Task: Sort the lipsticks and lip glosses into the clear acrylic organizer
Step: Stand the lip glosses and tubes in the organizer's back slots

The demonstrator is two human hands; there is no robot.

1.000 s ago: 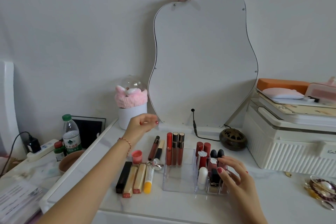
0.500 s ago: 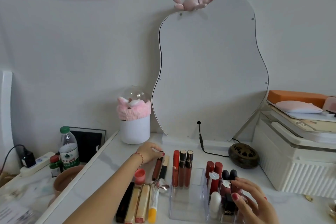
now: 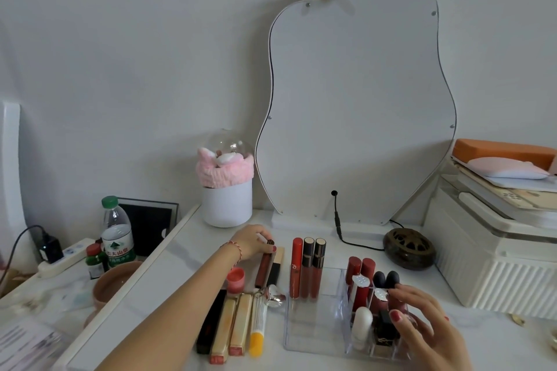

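Observation:
The clear acrylic organizer point(image 3: 313, 337) stands at the front of the white vanity top. Three tall lip glosses point(image 3: 307, 268) stand in its back left slot, and several lipsticks point(image 3: 361, 280) fill the small cells on its right. My right hand point(image 3: 422, 319) rests on that right side, fingers curved over the lipstick tops. My left hand point(image 3: 253, 242) pinches the top end of a dark red lip gloss tube point(image 3: 263, 268) lying on the table left of the organizer. A black and gold tube point(image 3: 276, 266) lies beside it. Several more lipsticks point(image 3: 230, 325) lie in a row in front.
A wavy mirror point(image 3: 355, 99) leans on the wall behind. A white pot with a pink headband point(image 3: 226, 187) stands at the back left, a round brass burner point(image 3: 408, 247) and a white ribbed box point(image 3: 497, 265) at the right. A water bottle point(image 3: 116, 235) stands on the lower side table.
My left hand came down from above the table onto the dark red lip gloss tube and took hold of its top end. My right hand stayed on the organizer's right side.

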